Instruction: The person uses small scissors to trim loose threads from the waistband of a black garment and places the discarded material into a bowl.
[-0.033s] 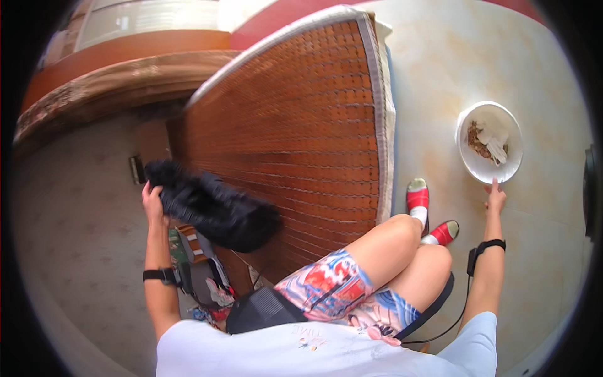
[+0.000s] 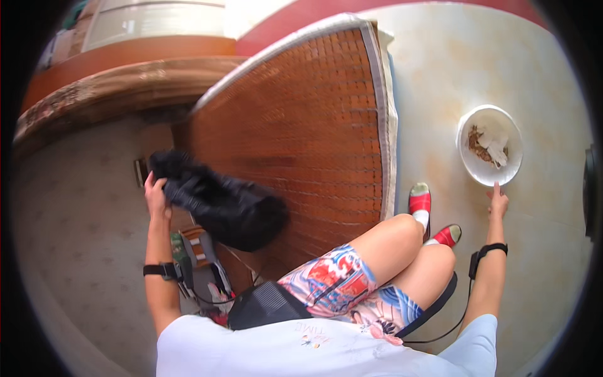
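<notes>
Gripping a black bundle by its left end in the left hand, slanting it lengthwise rightward and bodyward, while touching a white bin at its near rim with the right hand, without clearly showing a grip.

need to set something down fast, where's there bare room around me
Bare brown mat shows between the black bundle in the left grip and the mat's right edging. Pale floor lies open between that edging and the white bin, beyond the red slippers. Crowded: the assorted items below the bundle, and the bin's near rim by the right grip.
</notes>
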Demonstrator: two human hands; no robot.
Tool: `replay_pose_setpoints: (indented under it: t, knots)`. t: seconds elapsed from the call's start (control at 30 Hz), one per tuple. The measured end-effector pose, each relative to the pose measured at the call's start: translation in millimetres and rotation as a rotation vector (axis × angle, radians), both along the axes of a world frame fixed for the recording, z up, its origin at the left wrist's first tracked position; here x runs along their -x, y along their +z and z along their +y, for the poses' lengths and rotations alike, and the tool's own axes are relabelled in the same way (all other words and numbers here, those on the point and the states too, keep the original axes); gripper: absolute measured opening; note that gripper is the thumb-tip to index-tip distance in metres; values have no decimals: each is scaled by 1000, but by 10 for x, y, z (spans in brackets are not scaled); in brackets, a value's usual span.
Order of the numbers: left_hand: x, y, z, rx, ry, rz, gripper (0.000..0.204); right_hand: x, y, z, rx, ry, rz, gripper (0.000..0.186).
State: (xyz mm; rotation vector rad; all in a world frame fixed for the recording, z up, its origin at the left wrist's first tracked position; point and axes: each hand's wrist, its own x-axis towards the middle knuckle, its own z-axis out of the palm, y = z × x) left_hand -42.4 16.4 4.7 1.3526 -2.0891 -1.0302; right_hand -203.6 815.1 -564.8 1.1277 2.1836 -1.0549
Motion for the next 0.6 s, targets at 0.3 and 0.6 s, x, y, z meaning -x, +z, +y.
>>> replay_pose_setpoints:
  t: [0.3, 0.6]
  knots:
    - [1213, 273, 1604, -159, -557, 308, 56, -267, 2559, -45, 363, 130, 836, 18]
    - [1244, 577, 2502, -781, -1212, 636, 50, -645, 5410, -2796, 286, 865, 1351, 59]
